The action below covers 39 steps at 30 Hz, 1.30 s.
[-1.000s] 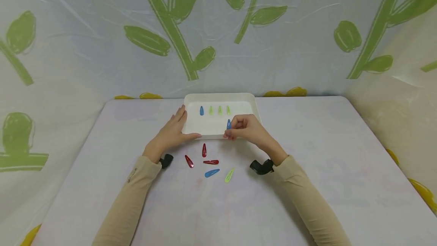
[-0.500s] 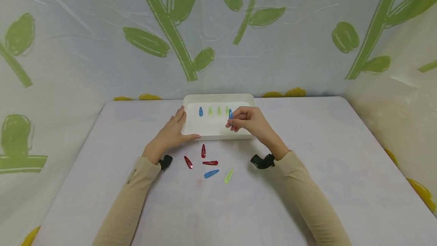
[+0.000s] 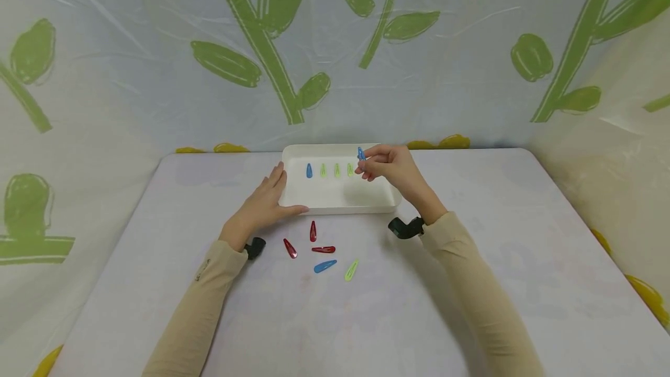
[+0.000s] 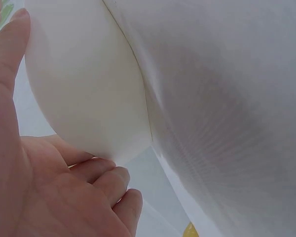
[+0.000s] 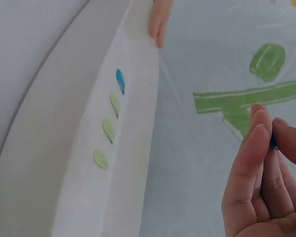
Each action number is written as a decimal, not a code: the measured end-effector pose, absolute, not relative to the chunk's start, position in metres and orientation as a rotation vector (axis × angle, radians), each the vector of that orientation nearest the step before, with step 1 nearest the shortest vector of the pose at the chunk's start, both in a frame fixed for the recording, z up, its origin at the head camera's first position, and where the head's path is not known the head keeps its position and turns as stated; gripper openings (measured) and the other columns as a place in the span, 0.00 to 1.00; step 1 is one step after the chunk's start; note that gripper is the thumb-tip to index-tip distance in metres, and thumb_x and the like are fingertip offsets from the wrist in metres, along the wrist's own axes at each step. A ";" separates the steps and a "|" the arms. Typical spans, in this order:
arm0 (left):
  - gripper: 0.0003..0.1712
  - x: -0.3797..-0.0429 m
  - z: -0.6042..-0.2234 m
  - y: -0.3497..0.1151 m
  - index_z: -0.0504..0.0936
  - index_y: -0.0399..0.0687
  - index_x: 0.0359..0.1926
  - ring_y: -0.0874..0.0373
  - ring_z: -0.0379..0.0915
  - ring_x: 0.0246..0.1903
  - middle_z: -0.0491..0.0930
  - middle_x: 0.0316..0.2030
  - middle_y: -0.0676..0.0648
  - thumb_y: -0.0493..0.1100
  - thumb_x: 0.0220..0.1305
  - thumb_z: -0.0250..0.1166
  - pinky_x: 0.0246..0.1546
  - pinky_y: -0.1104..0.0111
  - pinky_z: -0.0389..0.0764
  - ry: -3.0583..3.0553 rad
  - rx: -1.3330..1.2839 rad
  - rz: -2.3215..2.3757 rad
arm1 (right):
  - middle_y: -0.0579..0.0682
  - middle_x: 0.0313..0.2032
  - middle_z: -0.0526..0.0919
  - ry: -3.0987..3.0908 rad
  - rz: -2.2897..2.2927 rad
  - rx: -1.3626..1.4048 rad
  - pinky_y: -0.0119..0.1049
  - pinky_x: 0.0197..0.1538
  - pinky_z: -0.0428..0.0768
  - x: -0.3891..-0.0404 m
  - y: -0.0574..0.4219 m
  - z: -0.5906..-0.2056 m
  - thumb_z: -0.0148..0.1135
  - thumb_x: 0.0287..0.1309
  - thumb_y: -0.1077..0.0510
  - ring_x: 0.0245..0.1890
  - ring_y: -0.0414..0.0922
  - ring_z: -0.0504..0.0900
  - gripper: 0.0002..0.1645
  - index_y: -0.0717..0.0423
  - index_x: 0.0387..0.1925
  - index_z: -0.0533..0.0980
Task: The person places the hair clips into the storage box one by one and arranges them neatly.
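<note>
My right hand (image 3: pixel 392 170) pinches a blue hair clip (image 3: pixel 361 155) between thumb and fingertips, raised over the back right part of the white tray (image 3: pixel 324 196). In the right wrist view only a sliver of that clip (image 5: pixel 273 142) shows. A second blue hair clip (image 3: pixel 309 170) and light green hair clips (image 3: pixel 337 170) lie in one row inside the tray, points toward the back. My left hand (image 3: pixel 262 199) rests spread against the tray's left side and front left corner. In the left wrist view its thumb and fingers (image 4: pixel 111 185) touch the outer wall.
On the table (image 3: pixel 419 319) in front of the tray lie several red hair clips (image 3: pixel 323 249), a loose blue clip (image 3: pixel 325 266) and a green clip (image 3: pixel 352 270). A patterned sheet (image 3: pixel 445 86) hangs behind the table's back edge.
My right hand has moved back and slightly right with the blue hair clip, from the tray's front edge to over its back right part. The left hand stays in place.
</note>
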<state>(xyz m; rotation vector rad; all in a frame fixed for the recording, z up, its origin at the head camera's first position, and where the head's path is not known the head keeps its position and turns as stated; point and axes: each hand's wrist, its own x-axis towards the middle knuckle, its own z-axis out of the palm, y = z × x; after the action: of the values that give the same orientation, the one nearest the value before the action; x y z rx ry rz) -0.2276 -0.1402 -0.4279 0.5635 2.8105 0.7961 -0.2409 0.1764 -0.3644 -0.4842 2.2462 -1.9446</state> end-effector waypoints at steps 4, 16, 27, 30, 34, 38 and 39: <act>0.68 -0.227 -0.427 -0.140 0.39 0.35 0.77 0.47 0.29 0.77 0.30 0.78 0.41 0.70 0.57 0.67 0.76 0.54 0.38 2.809 0.560 0.788 | 0.58 0.34 0.88 2.243 -1.965 -0.425 0.39 0.40 0.86 -0.250 0.178 -0.362 0.64 0.63 0.65 0.30 0.48 0.85 0.13 0.70 0.47 0.78; 0.69 -0.227 -0.429 -0.140 0.39 0.36 0.78 0.48 0.29 0.77 0.30 0.78 0.41 0.70 0.56 0.68 0.76 0.54 0.38 2.817 0.571 0.796 | 0.62 0.39 0.87 2.198 -2.016 -0.261 0.41 0.45 0.86 -0.273 0.183 -0.358 0.58 0.67 0.66 0.34 0.47 0.88 0.12 0.71 0.49 0.77; 0.69 -0.227 -0.429 -0.140 0.40 0.35 0.78 0.46 0.29 0.77 0.30 0.78 0.42 0.71 0.56 0.67 0.76 0.53 0.38 2.810 0.558 0.797 | 0.66 0.44 0.85 2.086 -2.068 -0.074 0.40 0.48 0.85 -0.291 0.183 -0.366 0.55 0.70 0.65 0.36 0.48 0.88 0.21 0.78 0.58 0.69; 0.69 -0.228 -0.429 -0.140 0.40 0.36 0.78 0.46 0.29 0.77 0.30 0.78 0.42 0.71 0.56 0.67 0.75 0.53 0.39 2.812 0.549 0.785 | 0.68 0.46 0.84 2.036 -2.068 -0.026 0.39 0.48 0.85 -0.296 0.182 -0.369 0.55 0.70 0.66 0.38 0.48 0.88 0.23 0.79 0.60 0.67; 0.68 -0.228 -0.428 -0.140 0.40 0.36 0.78 0.46 0.29 0.77 0.29 0.78 0.43 0.71 0.56 0.67 0.76 0.53 0.40 2.814 0.538 0.772 | 0.70 0.49 0.82 2.005 -2.045 0.041 0.36 0.47 0.85 -0.300 0.179 -0.370 0.55 0.69 0.68 0.38 0.48 0.88 0.22 0.78 0.60 0.67; 0.69 -0.228 -0.428 -0.139 0.40 0.35 0.78 0.46 0.29 0.77 0.29 0.78 0.43 0.71 0.56 0.67 0.76 0.53 0.40 2.816 0.540 0.768 | 0.70 0.50 0.82 1.993 -2.014 0.112 0.35 0.45 0.85 -0.305 0.176 -0.372 0.55 0.69 0.67 0.38 0.48 0.88 0.22 0.77 0.60 0.68; 0.69 -0.228 -0.428 -0.139 0.39 0.35 0.77 0.46 0.29 0.77 0.29 0.78 0.43 0.72 0.56 0.67 0.76 0.53 0.40 2.817 0.544 0.769 | 0.70 0.50 0.82 1.990 -2.010 0.131 0.35 0.46 0.85 -0.306 0.175 -0.373 0.55 0.69 0.67 0.38 0.48 0.88 0.22 0.77 0.60 0.68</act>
<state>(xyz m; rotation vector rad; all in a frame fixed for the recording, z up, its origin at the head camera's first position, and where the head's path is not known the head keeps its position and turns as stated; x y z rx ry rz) -0.2278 -0.1394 -0.4277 0.5436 2.8170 0.7687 -0.3060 0.1755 -0.3733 0.1311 1.9905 -2.0098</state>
